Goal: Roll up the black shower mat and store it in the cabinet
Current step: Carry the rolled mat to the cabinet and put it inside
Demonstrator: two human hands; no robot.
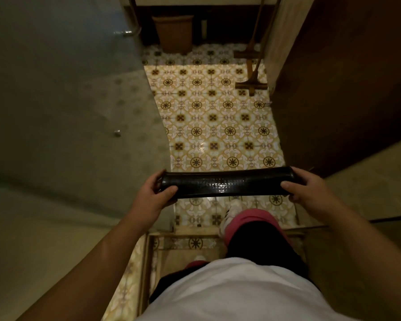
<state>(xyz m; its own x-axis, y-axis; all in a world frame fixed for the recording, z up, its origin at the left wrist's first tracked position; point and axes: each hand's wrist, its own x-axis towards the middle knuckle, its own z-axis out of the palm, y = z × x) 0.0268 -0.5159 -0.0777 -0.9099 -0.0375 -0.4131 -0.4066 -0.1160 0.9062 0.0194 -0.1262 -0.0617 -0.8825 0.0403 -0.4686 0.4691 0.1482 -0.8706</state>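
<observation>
Both hands clamped on the rolled black shower mat (227,183) from where I watch: left hand (156,189) grips one end, right hand (307,187) the other, level above the patterned tile floor (218,117).

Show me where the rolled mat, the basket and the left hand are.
mat (228,183): head view, middle of the roll.
basket (174,33): head view, front wall.
left hand (156,193): head view, back of the hand.

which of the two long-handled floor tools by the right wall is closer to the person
The nearer floor tool, whose flat head rests on the brightly lit patterned tiles. The other floor tool sits farther back in the shadow, level with the wicker basket.
</observation>
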